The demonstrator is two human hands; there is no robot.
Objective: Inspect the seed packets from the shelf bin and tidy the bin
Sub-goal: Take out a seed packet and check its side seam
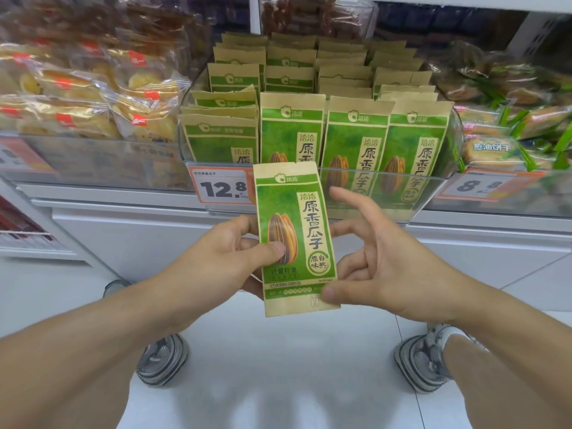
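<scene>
- A green and tan seed packet (295, 239) stands upright in front of the shelf, held between both hands with its printed face to the camera.
- The left hand (238, 255) grips the packet's left edge, thumb pressed on the sunflower-seed picture, the other fingers curled behind.
- The right hand (380, 258) pinches the packet's lower right corner under its thumb; the index finger is raised and spread apart above, the other fingers bent behind the right edge.
- Just beyond the hands, above the held packet's top, a clear shelf bin (433, 193) holds rows of matching seed packets (356, 140) standing upright, the left front row sitting lower than the rest.
- A price tag (221, 187) reading 12.8 hangs on the bin's front, above the left hand and touching the held packet's upper left edge in view.
- Farther left of the left hand lie wrapped pastries (93, 97); farther right of the right hand lie green-wrapped snacks (507, 125) over another price tag (483, 185).
- Below the forearms, two sneakers (162, 360) stand on the white floor (288, 366).
</scene>
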